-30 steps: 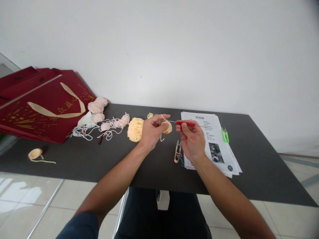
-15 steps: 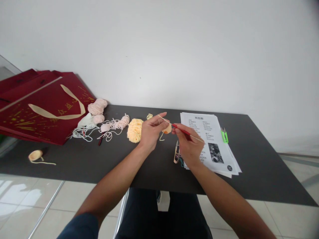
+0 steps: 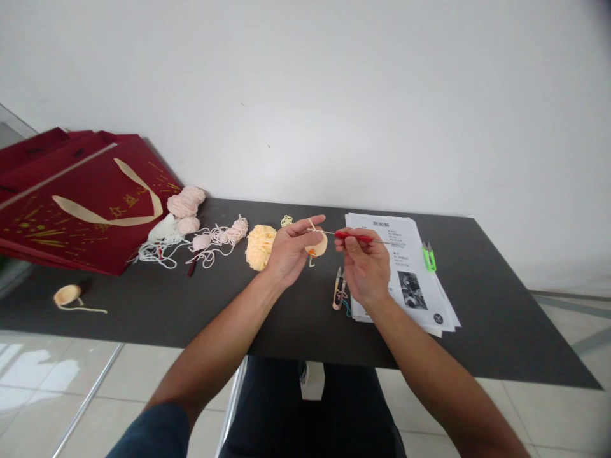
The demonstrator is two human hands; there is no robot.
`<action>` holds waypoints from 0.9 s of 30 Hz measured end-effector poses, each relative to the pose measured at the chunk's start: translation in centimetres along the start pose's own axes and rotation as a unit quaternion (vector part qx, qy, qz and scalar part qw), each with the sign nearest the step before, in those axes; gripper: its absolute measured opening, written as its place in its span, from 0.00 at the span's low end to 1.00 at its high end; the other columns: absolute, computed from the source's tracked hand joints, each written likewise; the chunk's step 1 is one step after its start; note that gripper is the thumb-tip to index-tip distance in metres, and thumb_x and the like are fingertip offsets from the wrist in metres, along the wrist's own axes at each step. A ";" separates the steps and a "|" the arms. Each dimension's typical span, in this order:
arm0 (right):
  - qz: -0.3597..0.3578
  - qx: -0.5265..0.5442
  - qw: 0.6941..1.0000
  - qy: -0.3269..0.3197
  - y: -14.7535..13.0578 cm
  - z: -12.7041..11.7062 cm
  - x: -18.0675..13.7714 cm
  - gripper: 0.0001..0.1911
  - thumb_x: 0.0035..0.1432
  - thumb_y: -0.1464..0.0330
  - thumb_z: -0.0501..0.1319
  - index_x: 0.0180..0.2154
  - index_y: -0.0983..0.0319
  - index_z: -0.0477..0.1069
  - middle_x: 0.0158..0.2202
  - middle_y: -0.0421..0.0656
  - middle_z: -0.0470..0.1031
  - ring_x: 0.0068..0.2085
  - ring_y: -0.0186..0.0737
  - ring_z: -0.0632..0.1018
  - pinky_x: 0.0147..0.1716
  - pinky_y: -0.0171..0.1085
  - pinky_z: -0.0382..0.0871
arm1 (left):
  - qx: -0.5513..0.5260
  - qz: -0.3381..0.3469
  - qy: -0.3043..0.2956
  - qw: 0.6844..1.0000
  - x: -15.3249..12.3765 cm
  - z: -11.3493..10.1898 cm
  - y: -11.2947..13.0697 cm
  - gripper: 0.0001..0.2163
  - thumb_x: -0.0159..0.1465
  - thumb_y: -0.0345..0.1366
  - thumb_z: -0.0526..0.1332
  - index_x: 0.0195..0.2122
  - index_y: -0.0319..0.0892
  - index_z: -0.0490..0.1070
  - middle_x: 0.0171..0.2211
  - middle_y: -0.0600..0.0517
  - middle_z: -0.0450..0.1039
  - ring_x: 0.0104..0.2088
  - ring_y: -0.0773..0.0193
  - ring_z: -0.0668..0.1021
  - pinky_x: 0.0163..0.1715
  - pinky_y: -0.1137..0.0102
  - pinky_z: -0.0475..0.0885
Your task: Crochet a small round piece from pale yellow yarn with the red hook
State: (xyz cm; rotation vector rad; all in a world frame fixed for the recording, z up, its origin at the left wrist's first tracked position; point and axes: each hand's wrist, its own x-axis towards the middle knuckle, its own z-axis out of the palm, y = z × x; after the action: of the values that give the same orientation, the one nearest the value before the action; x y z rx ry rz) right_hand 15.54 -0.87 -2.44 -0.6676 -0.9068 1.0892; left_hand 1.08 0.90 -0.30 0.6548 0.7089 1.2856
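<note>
My right hand [image 3: 366,264] is closed around the red handle of a crochet hook [image 3: 354,236], whose thin metal shaft points left. My left hand [image 3: 292,251] pinches a small cream crochet piece [image 3: 317,247] between thumb and fingers, with a strand of yarn running over the index finger. The hook's tip meets the yarn at the left fingertips; the exact stitch is too small to make out. A short yarn tail and an orange spot show on the piece's lower part. Just left of my left hand sits a yellow yarn ball [image 3: 260,247].
Printed sheets [image 3: 413,286] lie at right, with green thread snips [image 3: 428,257] on their edge and other snips [image 3: 338,289] beside them. Pink yarn [image 3: 186,202], white yarn [image 3: 165,230] and red bags [image 3: 95,203] stand left. A cream crochet cup [image 3: 67,295] lies near the front-left edge.
My right hand has turned and shifted slightly right, bringing the hook from a slant to nearly level. My left hand keeps its hold on the crochet piece, its fingers slightly lower.
</note>
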 end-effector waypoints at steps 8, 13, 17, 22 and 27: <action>-0.034 -0.006 0.999 0.024 -0.9 0.1 0.2 0.08 0.55 0.68 0.74 0.35 0.56 0.76 0.36 0.38 0.83 0.33 0.33 0.81 0.32 0.35 0.76 | 0.059 0.051 -0.006 0.997 0.0 -0.3 0.2 0.20 0.48 0.28 0.74 0.45 0.41 0.84 0.27 0.55 0.75 0.25 0.73 0.71 0.28 0.73 0.64; -0.048 -0.009 0.998 0.025 -1.1 0.0 0.3 0.08 0.55 0.69 0.73 0.35 0.56 0.77 0.36 0.38 0.83 0.32 0.33 0.81 0.32 0.35 0.75 | 0.064 0.063 -0.014 0.996 0.0 -0.5 0.5 0.19 0.49 0.28 0.72 0.43 0.41 0.84 0.26 0.56 0.73 0.24 0.73 0.69 0.26 0.73 0.61; -0.066 -0.007 0.998 0.007 -1.1 -0.1 0.1 0.07 0.57 0.72 0.72 0.36 0.56 0.77 0.37 0.38 0.83 0.33 0.33 0.81 0.33 0.35 0.75 | 0.070 0.071 -0.028 0.995 0.1 -0.8 0.6 0.18 0.48 0.28 0.70 0.42 0.40 0.85 0.23 0.55 0.71 0.24 0.71 0.68 0.26 0.72 0.58; -0.064 -0.015 0.998 -0.018 -1.3 -0.4 0.0 0.07 0.57 0.72 0.72 0.36 0.56 0.77 0.37 0.39 0.83 0.31 0.32 0.80 0.32 0.35 0.73 | 0.073 0.071 -0.035 0.994 0.2 -1.0 0.7 0.15 0.48 0.27 0.65 0.36 0.39 0.85 0.21 0.53 0.71 0.23 0.69 0.69 0.27 0.70 0.60; 0.004 0.022 0.999 -0.026 -1.7 -0.4 0.3 0.10 0.53 0.68 0.75 0.34 0.56 0.76 0.34 0.38 0.82 0.30 0.31 0.77 0.30 0.32 0.72 | 0.035 0.035 -0.055 0.997 0.5 -1.2 0.8 0.11 0.44 0.27 0.64 0.29 0.37 0.84 0.20 0.51 0.72 0.21 0.70 0.68 0.26 0.69 0.62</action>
State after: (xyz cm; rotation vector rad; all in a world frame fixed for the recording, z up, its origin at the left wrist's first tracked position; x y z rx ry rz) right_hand 16.70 -1.17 -1.15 -0.6091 -0.9240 1.1344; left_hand -0.30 1.53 -0.46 0.8071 0.6482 1.2837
